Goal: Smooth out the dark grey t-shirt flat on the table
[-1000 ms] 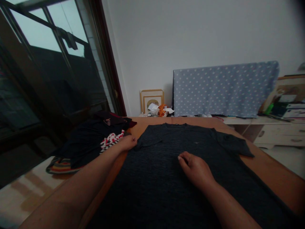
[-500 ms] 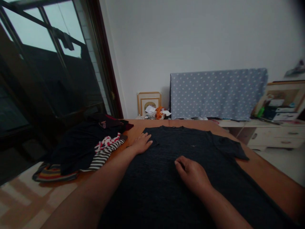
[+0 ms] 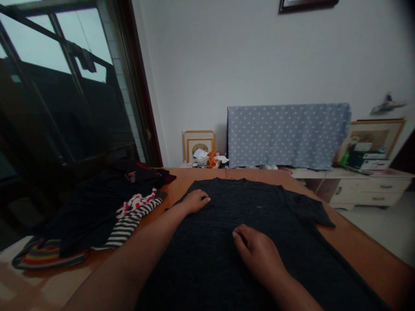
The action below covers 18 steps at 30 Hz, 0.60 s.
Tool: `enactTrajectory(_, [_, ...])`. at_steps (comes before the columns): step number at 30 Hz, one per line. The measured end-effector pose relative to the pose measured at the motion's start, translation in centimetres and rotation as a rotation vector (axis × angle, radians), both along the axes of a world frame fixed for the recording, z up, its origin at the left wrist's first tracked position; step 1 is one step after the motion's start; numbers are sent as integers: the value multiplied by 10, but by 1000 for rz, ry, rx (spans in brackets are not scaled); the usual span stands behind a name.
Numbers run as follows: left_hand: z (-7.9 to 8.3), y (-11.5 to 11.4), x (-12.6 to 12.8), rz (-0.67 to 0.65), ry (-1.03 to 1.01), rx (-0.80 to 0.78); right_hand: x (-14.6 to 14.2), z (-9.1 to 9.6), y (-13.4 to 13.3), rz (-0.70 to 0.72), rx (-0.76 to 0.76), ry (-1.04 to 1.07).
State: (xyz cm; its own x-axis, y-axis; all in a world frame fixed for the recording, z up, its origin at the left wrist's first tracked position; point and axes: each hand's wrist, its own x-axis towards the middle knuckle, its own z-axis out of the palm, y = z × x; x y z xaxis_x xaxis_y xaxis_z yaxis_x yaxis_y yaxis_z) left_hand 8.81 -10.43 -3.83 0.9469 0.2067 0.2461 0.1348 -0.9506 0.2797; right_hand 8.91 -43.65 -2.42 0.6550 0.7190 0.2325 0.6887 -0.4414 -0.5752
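Note:
A dark short-sleeved T-shirt (image 3: 223,242) lies spread on the table, its neckline at the far side and a small mark on the chest. My left hand (image 3: 196,201) rests on the shirt near its left shoulder, fingers curled together on the cloth. Over the middle of the shirt is my right hand (image 3: 257,250), loosely closed, thumb against the bent index finger. No cloth shows between the fingers of that hand, and its underside is hidden.
Several clothes (image 3: 94,207) are heaped on the left, including a striped garment (image 3: 128,226) and a red-and-white one (image 3: 138,203). The brown table (image 3: 353,233) shows along the right. Behind it stand a white cabinet (image 3: 359,190), a dotted cloth cover (image 3: 285,134) and a picture frame (image 3: 199,144).
My left hand has gone from lying flat with fingers spread to curled fingers on the shirt. My right hand keeps its closed shape. The view has tilted up slightly.

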Motion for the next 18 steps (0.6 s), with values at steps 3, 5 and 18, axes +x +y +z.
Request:
enactTrajectory(3, [2, 15, 16, 163, -84, 19, 0, 0, 1, 6, 27, 4])
enactTrajectory(5, [5, 28, 25, 281, -113, 27, -1, 0, 1, 9, 36, 14])
enactTrajectory(18, [2, 106, 52, 591, 12, 10, -6, -1, 7, 45, 53, 31])
